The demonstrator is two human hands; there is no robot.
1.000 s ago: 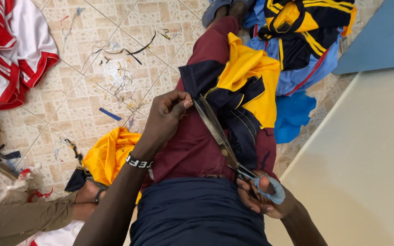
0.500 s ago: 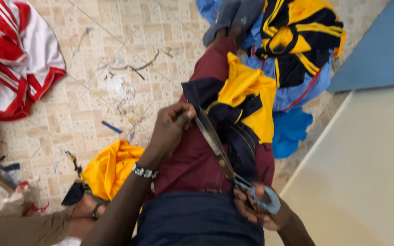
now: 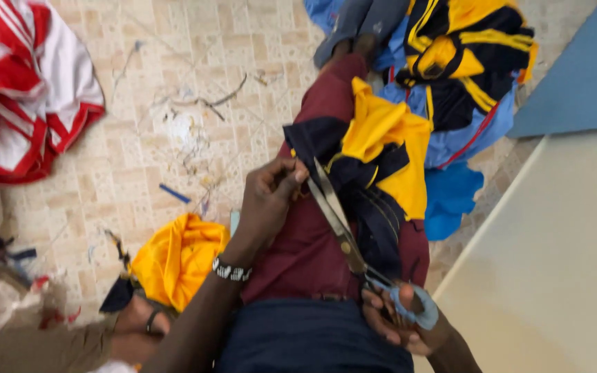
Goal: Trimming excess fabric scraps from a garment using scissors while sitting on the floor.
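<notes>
The right hand [image 3: 405, 318] was closed on the blue handles of the scissors [image 3: 343, 231], fingers through the loops, low in the view beside the person's waist. The blades ran up and to the left from that hand, across the lap, their tips reaching the left hand [image 3: 271, 197]. The left hand was closed in a pinch on the edge of the cloth [image 3: 374, 159], at the spot where the blade tips met it. A beaded band [image 3: 231, 271] sat on the left wrist.

The cloth was a navy and yellow garment lying along the person's leg, over maroon trousers [image 3: 305, 249], with the yellow part bunched on top and the navy part spread beneath and toward the scissors. It touched both the left fingers and the blades.

Beyond the knee lay a heap [image 3: 464, 76] of more navy, yellow and blue garments, piled loosely on the floor, not in any bin or basket. A blue piece [image 3: 450, 197] spilled from it just beside the leg. A red and white garment [image 3: 22, 90] lay well apart at the upper left. A yellow bundle [image 3: 177, 255] rested on the tiled floor [image 3: 139, 103] near the left forearm, and another person's foot [image 3: 139, 324] in a sandal showed beside it. Thread scraps [image 3: 202, 100] were scattered on the tiles. A pale surface [image 3: 554, 262] filled the right side.
</notes>
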